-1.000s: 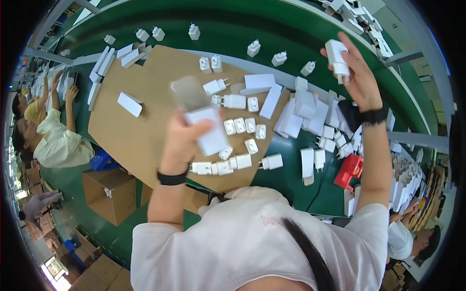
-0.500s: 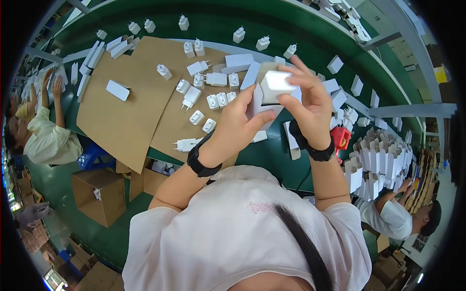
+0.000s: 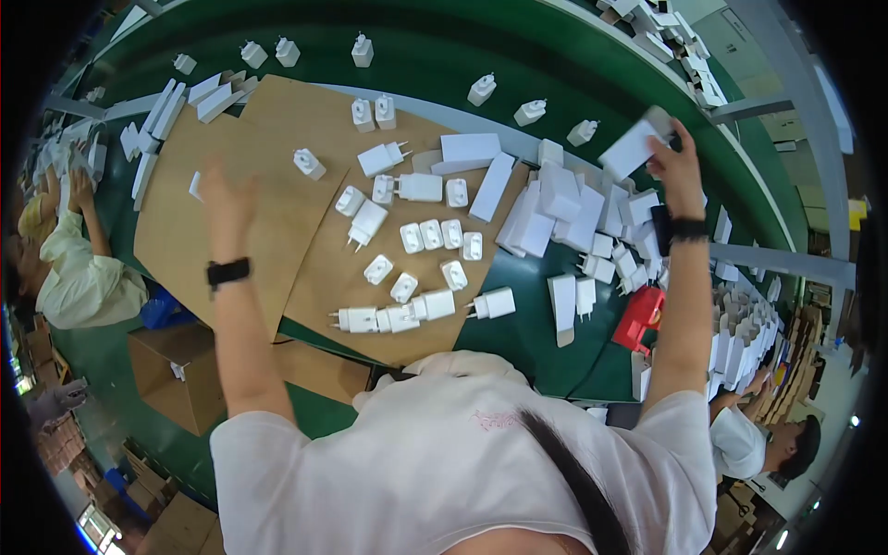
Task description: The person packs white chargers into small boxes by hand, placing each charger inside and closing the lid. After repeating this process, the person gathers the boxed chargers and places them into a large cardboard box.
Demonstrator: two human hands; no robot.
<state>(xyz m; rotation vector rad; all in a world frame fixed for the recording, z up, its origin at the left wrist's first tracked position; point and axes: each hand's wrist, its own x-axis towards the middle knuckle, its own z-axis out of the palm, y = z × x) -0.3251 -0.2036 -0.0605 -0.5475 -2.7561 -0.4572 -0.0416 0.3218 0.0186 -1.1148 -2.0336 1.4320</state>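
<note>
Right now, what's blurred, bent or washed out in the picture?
In the head view, the left fingers are blurred, while the chargers on the cardboard look fairly sharp; also in the head view, the green strip bows along the top and a bright patch at lower left is washed out.

Plug-in chargers point(image 3: 286, 53) and white boxes point(image 3: 560, 191) are spread across a green bench point(image 3: 518, 277) in a factory packing area. Co-workers point(image 3: 92, 282) are seen on either side; brown cartons point(image 3: 180, 527) are stacked nearby.
</note>
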